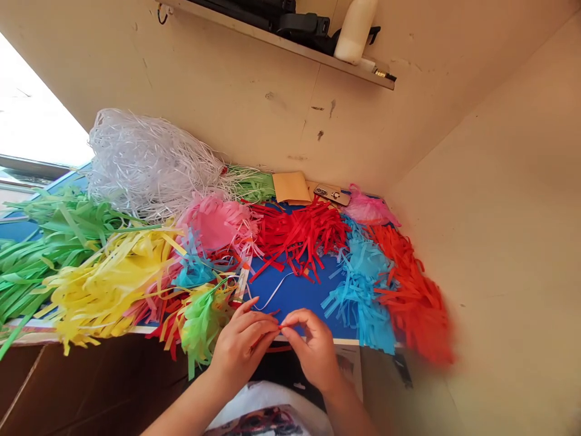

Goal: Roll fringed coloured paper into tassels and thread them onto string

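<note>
White plastic bottle (356,31): above blue tabletop (297,298). Our left hand (245,340), right hand (312,345): together, pinching red strip (281,327) at front edge, room beyond.

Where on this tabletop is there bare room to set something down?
Blue tabletop shows bare between red fringe, light-blue fringe and the right hand; a white ribbon crosses its left part. Farther left, green fringe, yellow fringe and pink fringe crowd it.

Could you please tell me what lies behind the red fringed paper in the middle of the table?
Behind the red fringed paper are a tan packet, a phone and, toward the left, some green fringed paper. Whatever the red paper covers cannot be seen.
</note>
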Tool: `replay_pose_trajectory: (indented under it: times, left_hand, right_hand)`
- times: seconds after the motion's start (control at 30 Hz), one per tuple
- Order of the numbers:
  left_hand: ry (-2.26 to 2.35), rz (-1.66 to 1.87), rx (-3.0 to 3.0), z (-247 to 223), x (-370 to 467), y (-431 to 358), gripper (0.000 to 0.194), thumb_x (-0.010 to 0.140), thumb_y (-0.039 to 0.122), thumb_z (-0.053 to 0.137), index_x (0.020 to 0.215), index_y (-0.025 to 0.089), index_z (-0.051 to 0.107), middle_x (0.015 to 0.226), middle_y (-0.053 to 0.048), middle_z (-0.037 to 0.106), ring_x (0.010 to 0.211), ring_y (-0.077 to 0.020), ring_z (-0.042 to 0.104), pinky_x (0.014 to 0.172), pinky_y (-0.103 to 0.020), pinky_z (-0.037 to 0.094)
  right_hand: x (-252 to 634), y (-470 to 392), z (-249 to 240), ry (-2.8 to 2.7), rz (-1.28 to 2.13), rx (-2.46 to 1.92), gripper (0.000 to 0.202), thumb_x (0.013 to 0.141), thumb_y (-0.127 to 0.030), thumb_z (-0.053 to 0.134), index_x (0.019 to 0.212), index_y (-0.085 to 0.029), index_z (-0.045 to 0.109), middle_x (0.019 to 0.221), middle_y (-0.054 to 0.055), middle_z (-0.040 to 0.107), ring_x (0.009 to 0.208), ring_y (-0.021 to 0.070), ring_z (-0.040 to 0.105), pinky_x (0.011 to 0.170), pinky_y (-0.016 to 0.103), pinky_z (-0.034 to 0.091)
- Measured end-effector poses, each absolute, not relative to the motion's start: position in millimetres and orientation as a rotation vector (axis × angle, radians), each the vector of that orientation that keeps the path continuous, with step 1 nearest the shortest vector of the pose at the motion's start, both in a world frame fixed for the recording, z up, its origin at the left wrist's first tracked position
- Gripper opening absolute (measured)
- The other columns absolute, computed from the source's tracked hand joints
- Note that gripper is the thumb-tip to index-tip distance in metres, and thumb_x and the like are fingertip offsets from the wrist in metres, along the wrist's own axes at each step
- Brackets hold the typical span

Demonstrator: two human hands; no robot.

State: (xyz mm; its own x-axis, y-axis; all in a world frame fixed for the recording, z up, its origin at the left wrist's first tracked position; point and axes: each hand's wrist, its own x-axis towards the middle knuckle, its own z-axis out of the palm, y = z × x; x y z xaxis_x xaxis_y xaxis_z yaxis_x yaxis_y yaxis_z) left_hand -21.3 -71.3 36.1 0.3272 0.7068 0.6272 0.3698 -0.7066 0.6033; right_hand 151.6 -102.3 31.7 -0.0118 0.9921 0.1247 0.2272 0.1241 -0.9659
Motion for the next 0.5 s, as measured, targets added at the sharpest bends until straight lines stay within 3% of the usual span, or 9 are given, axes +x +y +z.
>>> replay_pose_trajectory:
  times: [0.5]
  left_hand:
    - [0.962,1.32,2.185,28.6,-29.5,-74.1,0.009,0.087,0.014,0.062,0.09,0.021,0.068,0.084,0.002,0.075,0.075,-0.0111,0.071,0.11,-0.04,0.044]
  right_hand:
    - [147.8,-100.6,31.2,-1.462,1.001,-1.319,0.007,0.084,-0.017,0.064,0.086,-0.023,0.065,0.085,-0.001,0.068,0.082,0.0139,0.064,0.079,0.025,0.049]
